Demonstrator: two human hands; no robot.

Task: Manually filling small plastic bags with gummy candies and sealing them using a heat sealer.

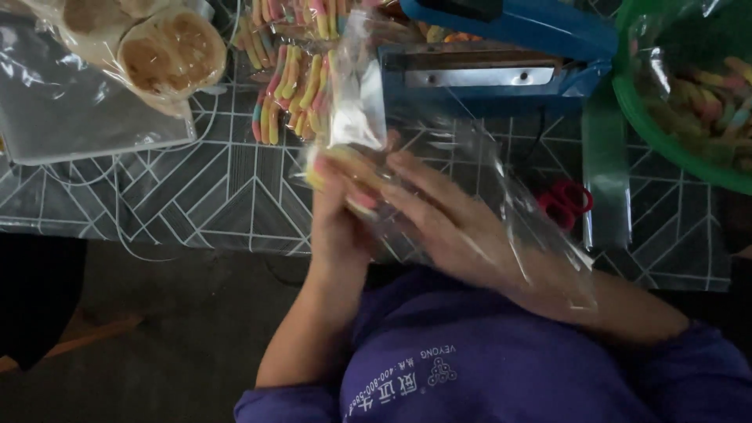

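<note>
Both hands clamped on clear candy bag (356, 129) at frame centre: left hand (337, 227) gripping underneath, right hand (446, 223) pressing flat on top. Blue heat sealer (501, 55) at 1 o'clock. Best kept taut, mouth flat, candy clear of the seam.

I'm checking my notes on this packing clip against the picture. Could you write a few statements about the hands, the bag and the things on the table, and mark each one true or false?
1. Both hands, left hand and right hand, are on a clear plastic bag. True.
2. The bag holds chocolate bars. False: it holds striped gummy candy in pink and yellow.
3. Red-handled scissors lie on the patterned table. True.
4. The bowl at the right edge is red. False: it is green.
5. A blue sealing machine stands beyond the hands. True.
6. The person's sleeves are white. False: they are purple.
</note>
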